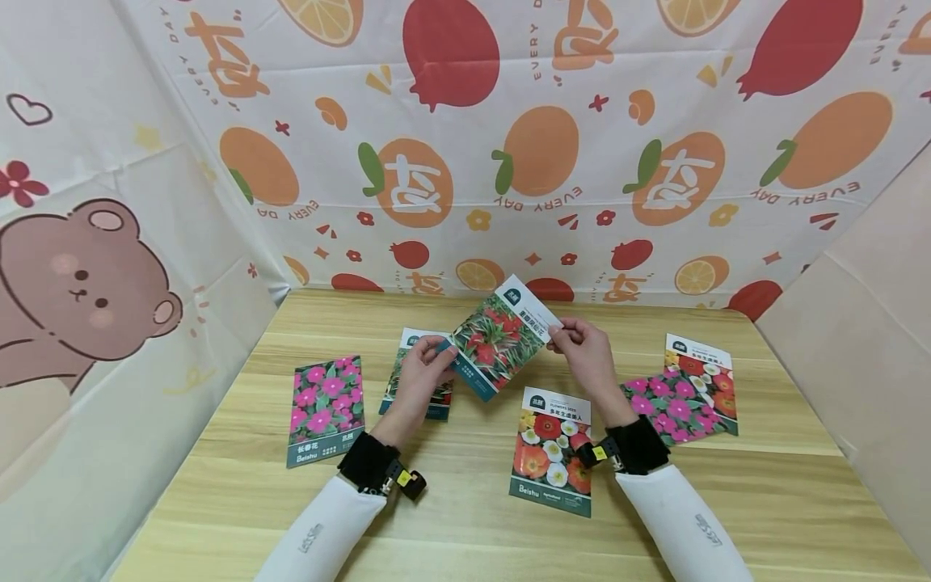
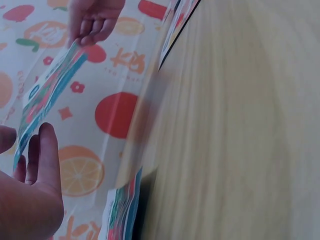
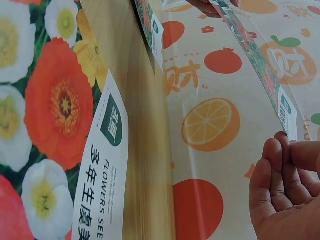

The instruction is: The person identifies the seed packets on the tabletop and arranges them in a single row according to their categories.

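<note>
Both hands hold one seed packet with red flowers and narrow green leaves, tilted above the table. My left hand pinches its lower left corner between thumb and fingers. At the opposite corner my right hand pinches the white upper edge, seen close up by the right wrist camera as fingertips on the packet's end. Beneath the left hand lies a similar green-leaved packet, partly covered by that hand. A poppy packet with red, orange and white blooms lies below the right hand.
A pink-flowered packet lies at the left of the wooden table. At the right, another pink-flowered packet overlaps a second poppy packet. A fruit-printed cloth hangs behind the table's back edge.
</note>
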Demonstrator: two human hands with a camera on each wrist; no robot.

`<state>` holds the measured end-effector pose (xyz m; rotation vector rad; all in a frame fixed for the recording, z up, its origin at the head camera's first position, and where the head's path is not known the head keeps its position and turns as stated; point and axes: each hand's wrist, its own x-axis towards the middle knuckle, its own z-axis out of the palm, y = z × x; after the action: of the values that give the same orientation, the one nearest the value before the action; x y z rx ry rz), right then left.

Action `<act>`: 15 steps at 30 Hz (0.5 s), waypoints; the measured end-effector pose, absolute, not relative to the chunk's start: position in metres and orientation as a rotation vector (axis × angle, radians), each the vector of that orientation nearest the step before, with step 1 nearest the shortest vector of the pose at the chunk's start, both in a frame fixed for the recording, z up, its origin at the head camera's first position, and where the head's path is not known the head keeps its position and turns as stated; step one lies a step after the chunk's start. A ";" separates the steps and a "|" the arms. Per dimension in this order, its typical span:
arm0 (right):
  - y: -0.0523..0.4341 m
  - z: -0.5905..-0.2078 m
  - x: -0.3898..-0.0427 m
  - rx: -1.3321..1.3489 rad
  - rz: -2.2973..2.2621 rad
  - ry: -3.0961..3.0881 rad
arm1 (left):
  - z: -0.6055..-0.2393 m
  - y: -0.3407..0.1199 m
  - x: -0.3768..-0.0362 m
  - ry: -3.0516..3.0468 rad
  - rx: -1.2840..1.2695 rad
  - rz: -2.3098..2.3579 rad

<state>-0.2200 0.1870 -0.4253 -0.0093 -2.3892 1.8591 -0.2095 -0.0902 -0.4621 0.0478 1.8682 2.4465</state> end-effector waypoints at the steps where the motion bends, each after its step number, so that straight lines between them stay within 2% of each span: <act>1: 0.188 -0.426 -0.220 -0.010 1.863 -2.391 | -0.462 -0.092 -0.210 1.874 0.043 2.455; 15: 0.193 -0.443 -0.223 0.023 1.799 -2.479 | -0.457 -0.122 -0.214 1.957 0.033 2.540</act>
<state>-0.2225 0.1932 -0.4431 0.0230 -2.4794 1.7994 -0.2138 -0.1223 -0.4565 0.0332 1.9575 2.5400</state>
